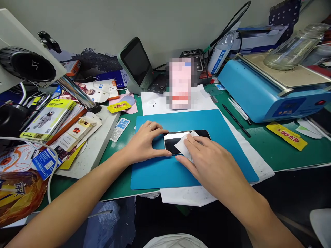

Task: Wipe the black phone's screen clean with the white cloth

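Note:
A smartphone with a dark, shiny screen lies flat and lengthwise on a blue mat. Thumb and fingers of my left hand grip its left end by the two long edges. My right hand presses a folded white wipe onto the screen, fingers together on top of it. The wipe and that hand hide the middle and much of the right part of the phone.
Behind the mat stands a blurred pink-screened device, beside a grey-green smart display. To the right are a blue heating-plate machine carrying a glass jar, black tweezers and a yellow sachet. Boxes crowd the left below a microscope stand.

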### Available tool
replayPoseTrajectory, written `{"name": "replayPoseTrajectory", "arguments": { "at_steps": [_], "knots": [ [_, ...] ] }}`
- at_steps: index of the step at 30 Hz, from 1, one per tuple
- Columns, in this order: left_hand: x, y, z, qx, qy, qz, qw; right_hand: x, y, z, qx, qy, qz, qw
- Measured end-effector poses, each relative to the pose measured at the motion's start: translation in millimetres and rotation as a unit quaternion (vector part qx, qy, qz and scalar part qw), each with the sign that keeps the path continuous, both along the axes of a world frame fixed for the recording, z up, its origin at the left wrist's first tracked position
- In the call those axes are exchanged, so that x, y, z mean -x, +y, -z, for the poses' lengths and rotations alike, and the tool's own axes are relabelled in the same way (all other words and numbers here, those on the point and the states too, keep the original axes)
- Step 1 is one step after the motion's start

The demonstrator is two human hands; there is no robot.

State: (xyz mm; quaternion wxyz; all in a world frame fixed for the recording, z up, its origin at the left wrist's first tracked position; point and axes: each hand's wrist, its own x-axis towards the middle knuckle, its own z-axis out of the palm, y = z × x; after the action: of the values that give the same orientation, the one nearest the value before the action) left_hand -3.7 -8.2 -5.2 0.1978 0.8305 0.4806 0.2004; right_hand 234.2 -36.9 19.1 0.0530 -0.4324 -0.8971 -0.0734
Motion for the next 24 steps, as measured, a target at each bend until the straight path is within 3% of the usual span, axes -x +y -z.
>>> {"name": "replayPoseTrajectory", "arguments": {
  "at_steps": [7, 16, 24],
  "knots": [
    [-0.8, -0.6, -0.9, 0.007, -0.007, -0.001, 1.000, -4.0, 6.1, 3.0, 0.009, 0.020, 0.007, 1.000],
    [-0.6, -1.2, -0.9, 0.005, -0.010, -0.001, 1.000, 0.4, 14.6, -5.6, 0.034, -0.003, 0.031, 0.999],
    [-0.4, -0.5, -2.3, 0.004, -0.007, 0.004, 1.000, -5.1, -2.3, 0.9, 0.000, 0.002, 0.031, 1.000]
  ]
}}
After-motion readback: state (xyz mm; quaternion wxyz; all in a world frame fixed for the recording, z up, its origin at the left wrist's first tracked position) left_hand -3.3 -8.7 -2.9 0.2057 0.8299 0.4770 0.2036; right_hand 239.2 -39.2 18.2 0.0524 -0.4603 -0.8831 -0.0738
